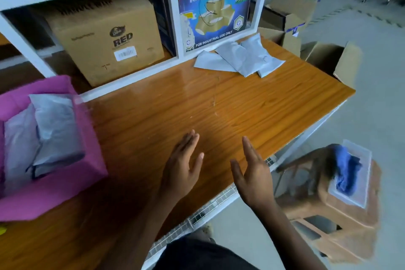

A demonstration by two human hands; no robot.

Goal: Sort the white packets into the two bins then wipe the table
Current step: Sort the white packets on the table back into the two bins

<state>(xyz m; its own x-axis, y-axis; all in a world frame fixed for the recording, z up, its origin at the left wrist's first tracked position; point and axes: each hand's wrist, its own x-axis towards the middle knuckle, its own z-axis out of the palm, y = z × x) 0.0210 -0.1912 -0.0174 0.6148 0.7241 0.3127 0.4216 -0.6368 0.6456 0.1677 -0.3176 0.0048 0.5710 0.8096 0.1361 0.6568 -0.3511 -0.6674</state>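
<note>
The brown worktop (pixel 219 105) is the biggest thing under our hands. To the left of our left hand (pixel 182 166) sits the pink bin (pixel 65 193). It is stuffed with packets (pixel 54 129) that stick up past its wall. If we drop one more on top, it may slide out. We see only this one bin and cannot tell where the second one is. So we could put a packet in the wrong place.

To the right of our right hand (pixel 252 173), and lower down, a stool (pixel 341 232) holds the blue cloth (pixel 347 171). Far ahead and to the right, past the end of the worktop, stands an open cardboard box (pixel 328 61).

The white packets (pixel 241 59) we must sort lie in a messy pile far ahead of our right hand, near that end. They overlap and look slippery. If we pull one, the rest may slide off the edge.

Both hands float over the worktop, fingers straight, holding nothing. If we wipe before the pile is gone, the cloth will push packets off.
</note>
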